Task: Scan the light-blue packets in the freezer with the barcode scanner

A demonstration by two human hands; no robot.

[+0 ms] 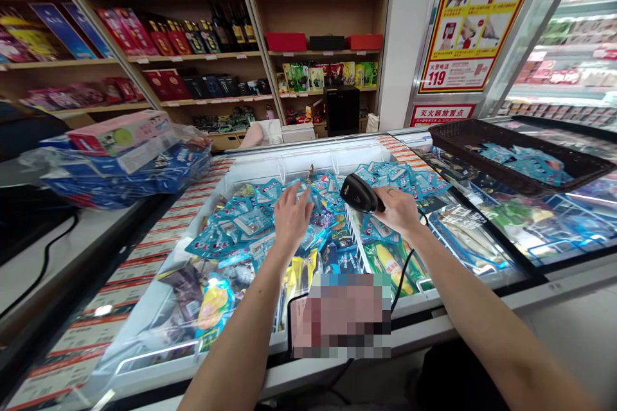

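Observation:
My right hand [399, 210] grips a black handheld barcode scanner [357, 192], its head pointing left and its cord hanging down past my wrist. My left hand [292, 215] is over a heap of small blue packets [248, 221], its fingers apart. Whether the fingertips touch a packet I cannot tell. The packets lie in a chest freezer [176, 276], on and around other wrapped ice creams, such as yellow ones [301, 270] and a corn-shaped pack [391, 263]. More blue packets [402, 180] lie right of a white wire divider [355, 231].
A dark plastic tray [511, 170] with blue packets stands at the right. Flat boxes in plastic wrap [130, 157] lie at the left. A blurred-out patch [342, 314] covers something at the front edge. Stocked shelves [193, 58] line the back.

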